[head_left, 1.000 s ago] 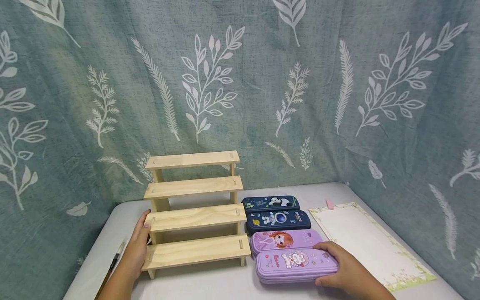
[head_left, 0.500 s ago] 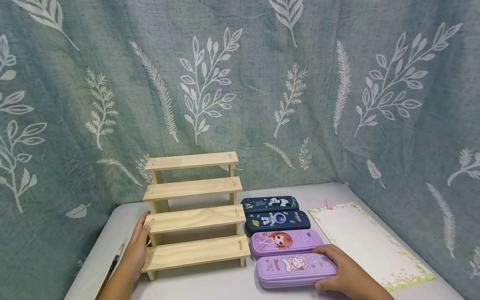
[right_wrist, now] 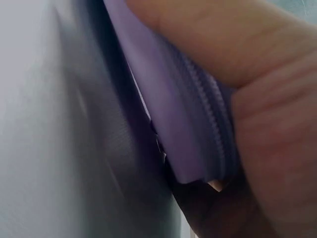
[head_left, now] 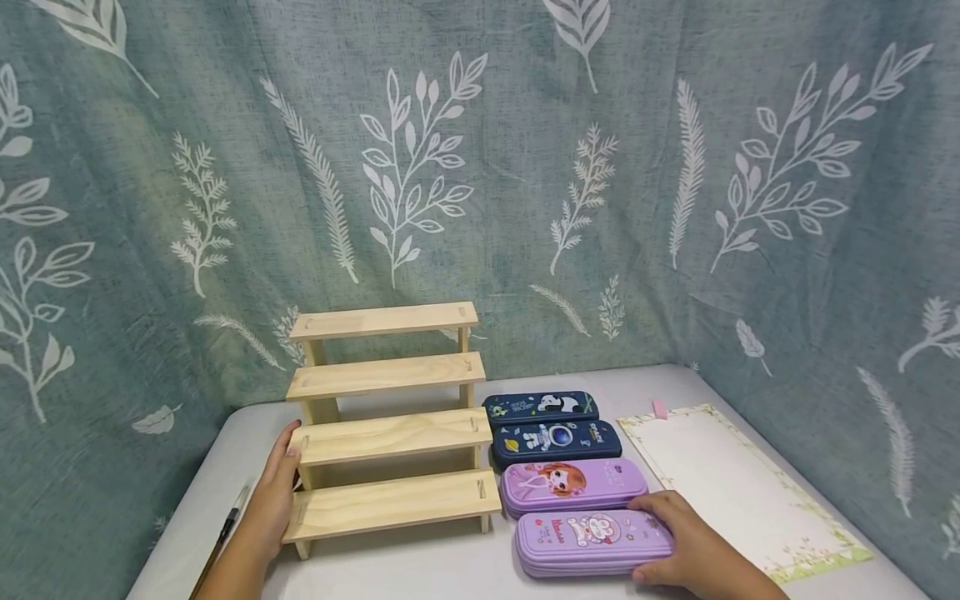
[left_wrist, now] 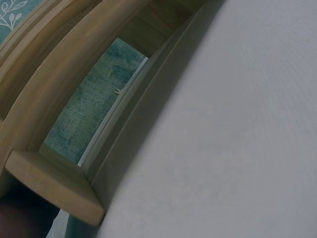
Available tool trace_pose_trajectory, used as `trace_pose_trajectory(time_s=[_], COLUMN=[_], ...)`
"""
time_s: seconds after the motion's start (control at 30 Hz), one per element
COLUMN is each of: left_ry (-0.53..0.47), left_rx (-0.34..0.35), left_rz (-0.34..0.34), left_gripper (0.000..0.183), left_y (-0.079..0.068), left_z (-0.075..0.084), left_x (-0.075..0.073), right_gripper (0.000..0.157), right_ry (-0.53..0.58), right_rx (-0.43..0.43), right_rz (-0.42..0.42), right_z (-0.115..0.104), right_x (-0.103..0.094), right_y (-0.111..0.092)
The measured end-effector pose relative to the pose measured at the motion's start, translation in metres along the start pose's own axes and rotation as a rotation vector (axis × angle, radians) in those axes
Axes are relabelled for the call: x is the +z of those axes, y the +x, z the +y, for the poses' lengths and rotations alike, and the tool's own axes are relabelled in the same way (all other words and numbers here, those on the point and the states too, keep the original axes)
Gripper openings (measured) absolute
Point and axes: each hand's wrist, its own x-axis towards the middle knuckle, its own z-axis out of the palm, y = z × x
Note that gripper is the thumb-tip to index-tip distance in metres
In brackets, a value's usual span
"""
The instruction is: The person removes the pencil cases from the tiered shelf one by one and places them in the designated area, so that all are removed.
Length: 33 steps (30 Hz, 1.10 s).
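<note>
My left hand holds the left side of a four-step wooden display stand, with fingertips at the end of its third step from the top; in the left wrist view the stand's leg shows beside a dark, blurred finger. My right hand grips the right end of a light purple pencil case with a cartoon print, thumb on the near side and fingers over the far side. Its zip edge shows close up in the right wrist view. Just behind it lies another purple pencil case with a red-haired girl print.
Behind the purple cases lie a dark blue astronaut pencil case and a panda pencil case. A flower-bordered paper sheet with a pink tab is at right. A brush lies left of my left arm. Patterned curtain encloses the table.
My right hand has drawn the front purple pencil case slightly towards me and to the right, so more of the girl-print case behind it shows. My left hand stays at the stand.
</note>
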Motion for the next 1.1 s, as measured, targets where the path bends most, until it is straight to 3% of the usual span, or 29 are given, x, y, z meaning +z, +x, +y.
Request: trace_pose_trajectory(time_s=[0.27, 0.7, 1.1], left_ry=[-0.004, -0.011, -0.021], left_rx=[-0.003, 0.01, 0.007], left_rz=[-0.009, -0.005, -0.014], left_gripper=[0.063, 0.061, 0.061], left_y=[0.0018, 0.0051, 0.0091], left_z=[0.0006, -0.0019, -0.0012], left_x=[-0.0022, -0.0036, -0.0048], right_gripper=[0.094, 0.096, 0.093], right_ry=[0.028, -0.002, 0.09], right_rx=[0.108, 0.078, 0.084], right_rz=[-0.034, -0.015, -0.092], right_z=[-0.0001, 0.0024, 0.0], right_x=[0.0028, 0.007, 0.0041], right_y=[0.0038, 0.0051, 0.0074])
